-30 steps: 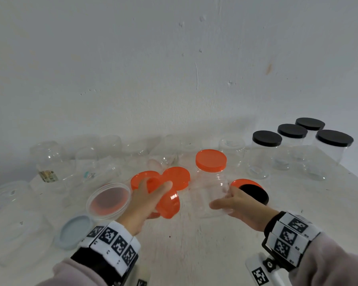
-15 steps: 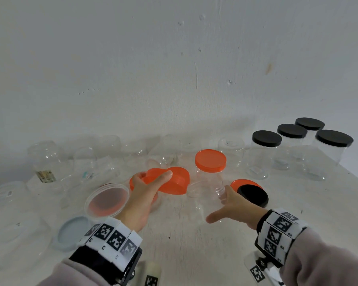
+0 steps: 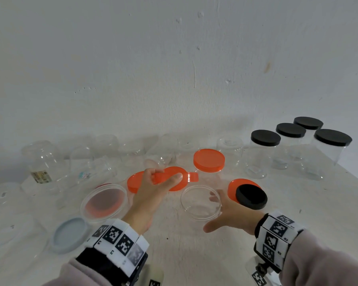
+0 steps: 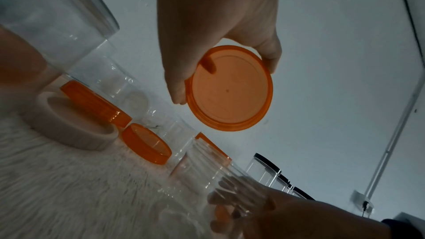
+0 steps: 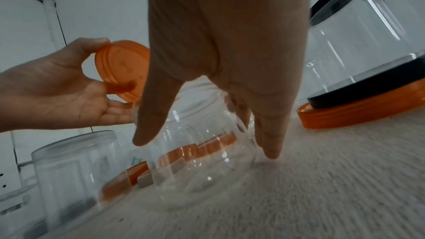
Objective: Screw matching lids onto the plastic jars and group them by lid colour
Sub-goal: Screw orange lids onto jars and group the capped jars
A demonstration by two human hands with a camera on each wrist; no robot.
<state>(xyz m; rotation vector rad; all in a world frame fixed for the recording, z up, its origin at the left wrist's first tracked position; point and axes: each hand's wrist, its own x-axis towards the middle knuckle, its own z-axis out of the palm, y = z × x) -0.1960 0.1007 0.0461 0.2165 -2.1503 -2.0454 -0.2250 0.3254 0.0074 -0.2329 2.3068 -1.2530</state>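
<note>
Left hand [image 3: 153, 190] pinches a round orange plastic lid [image 4: 230, 90] tilted on edge; right hand [image 3: 229, 211] curls round an upright, open-mouthed clear plastic jar [image 3: 201, 201] on the white worktop [image 3: 194, 254].

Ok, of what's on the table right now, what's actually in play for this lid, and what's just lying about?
In play:
- orange lid, gripped by the left hand
- open clear jar, gripped by the right hand

Lying about:
- four black-lidded jars, grouped at the far right
- orange-lidded jar
- loose black lid resting on a loose orange lid
- pale blue lid
</note>
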